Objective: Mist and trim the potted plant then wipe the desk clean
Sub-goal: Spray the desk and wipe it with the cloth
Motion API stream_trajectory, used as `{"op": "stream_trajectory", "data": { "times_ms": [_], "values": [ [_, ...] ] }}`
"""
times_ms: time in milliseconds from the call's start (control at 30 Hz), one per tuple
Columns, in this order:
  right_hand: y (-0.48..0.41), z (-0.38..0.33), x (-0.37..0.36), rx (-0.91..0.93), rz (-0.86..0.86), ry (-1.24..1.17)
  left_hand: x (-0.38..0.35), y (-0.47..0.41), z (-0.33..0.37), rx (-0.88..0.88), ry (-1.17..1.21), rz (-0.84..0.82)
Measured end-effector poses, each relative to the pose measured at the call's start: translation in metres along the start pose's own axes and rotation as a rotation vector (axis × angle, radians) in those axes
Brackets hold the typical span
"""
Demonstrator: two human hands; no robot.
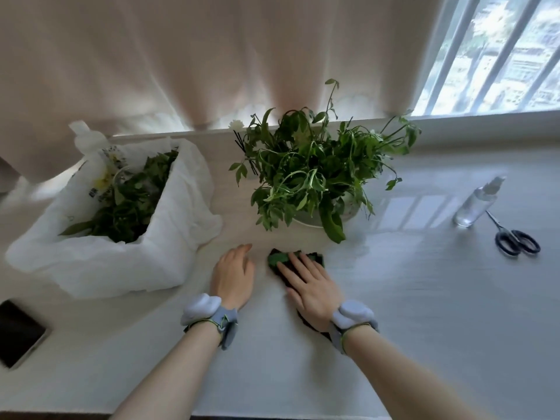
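A leafy green potted plant in a pale pot stands at the middle back of the white desk. Just in front of it lies a dark green cloth. My right hand presses flat on the cloth with straight, spread fingers. My left hand rests on the desk to the left of the cloth, its fingers together and bent down, holding nothing. A clear spray bottle and black-handled scissors lie at the right.
A white plastic bag full of cut leaves sits at the left. A dark phone lies at the near left edge. A curtain and a window sill run along the back.
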State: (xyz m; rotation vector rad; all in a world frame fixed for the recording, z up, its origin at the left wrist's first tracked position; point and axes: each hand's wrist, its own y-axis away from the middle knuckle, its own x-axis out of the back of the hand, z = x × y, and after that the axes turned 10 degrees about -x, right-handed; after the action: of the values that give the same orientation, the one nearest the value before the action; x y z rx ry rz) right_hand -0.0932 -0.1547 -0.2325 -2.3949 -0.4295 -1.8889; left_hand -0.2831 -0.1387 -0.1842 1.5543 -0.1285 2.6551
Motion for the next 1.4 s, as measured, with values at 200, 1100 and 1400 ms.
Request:
{"op": "stream_trajectory", "data": {
  "times_ms": [200,1100,1400],
  "values": [
    [0.037,0.130,0.036,-0.219,0.041,0.042,-0.028,-0.008,0.056,-0.058,-0.017,-0.097],
    [0.016,0.072,0.016,-0.352,0.050,0.018,-0.037,-0.023,0.047,-0.032,-0.004,-0.105],
    [-0.016,-0.053,-0.021,-0.052,0.013,-0.032,-0.006,-0.015,-0.005,0.018,-0.015,-0.018]
  ]
}}
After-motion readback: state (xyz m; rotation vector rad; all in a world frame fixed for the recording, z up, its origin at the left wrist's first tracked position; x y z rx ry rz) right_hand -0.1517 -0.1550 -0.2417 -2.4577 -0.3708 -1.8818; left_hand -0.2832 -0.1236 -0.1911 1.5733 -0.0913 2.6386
